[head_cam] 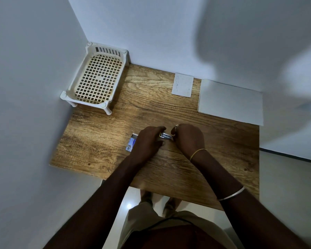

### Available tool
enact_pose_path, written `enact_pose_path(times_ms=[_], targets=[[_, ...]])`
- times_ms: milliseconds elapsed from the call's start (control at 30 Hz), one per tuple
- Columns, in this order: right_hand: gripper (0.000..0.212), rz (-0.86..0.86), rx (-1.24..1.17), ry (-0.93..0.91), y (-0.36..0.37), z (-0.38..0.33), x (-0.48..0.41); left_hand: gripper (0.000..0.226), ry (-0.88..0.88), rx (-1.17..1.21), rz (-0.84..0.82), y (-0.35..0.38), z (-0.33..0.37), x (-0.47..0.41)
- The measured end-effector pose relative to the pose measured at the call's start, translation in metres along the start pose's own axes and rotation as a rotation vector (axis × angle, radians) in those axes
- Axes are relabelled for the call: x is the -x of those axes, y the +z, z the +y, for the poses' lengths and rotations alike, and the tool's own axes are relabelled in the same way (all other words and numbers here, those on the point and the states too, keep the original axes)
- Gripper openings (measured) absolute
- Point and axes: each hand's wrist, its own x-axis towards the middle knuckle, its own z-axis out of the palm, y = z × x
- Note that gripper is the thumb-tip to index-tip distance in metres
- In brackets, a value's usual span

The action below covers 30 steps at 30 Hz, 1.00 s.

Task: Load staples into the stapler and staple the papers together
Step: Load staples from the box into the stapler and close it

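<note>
A white plastic basket (97, 77) with a lattice floor stands on short legs in the far left corner of the wooden counter (115, 126), against the two walls; nothing shows inside it; near the left hand (147, 141) a small staple box (130, 144) lies flat on the counter, mostly hidden under that hand, and its contents cannot be made out. The stapler (166, 135) sits on the counter near its middle, between the two hands; only a short silvery metal stretch with a yellowish edge shows, the rest covered. The left hand's fingers are curled over the stapler's left end, closed on it; the right hand (188, 139) is bunched against its right end, fingertips pressed to it. A stack of white papers (231, 101) lies at the far right of the counter, well apart from the hands; a smaller white card (183, 85) lies just beside it.
</note>
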Motion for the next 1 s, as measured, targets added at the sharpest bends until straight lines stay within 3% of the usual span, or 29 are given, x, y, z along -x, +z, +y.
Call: enact_pose_path(times_ms=[233, 700, 900, 1000], targets=[[0.014, -0.034, 0.091, -0.049, 0.0, -0.002, 0.0, 0.061, 0.006, 0.001, 0.003, 0.0, 0.002, 0.0], [0.009, -0.125, -0.063, -0.005, 0.008, 0.0, -0.006, 0.056, 0.038, -0.007, 0.019, -0.003, 0.007, 0.004], [0.04, -0.163, -0.02, -0.047, 0.01, 0.009, 0.002, 0.054, 0.037, -0.005, 0.026, -0.003, 0.007, 0.004], [0.03, -0.127, -0.03, -0.031, 0.014, 0.014, 0.007, 0.052, 0.034, -0.003, 0.034, -0.004, 0.009, 0.003]])
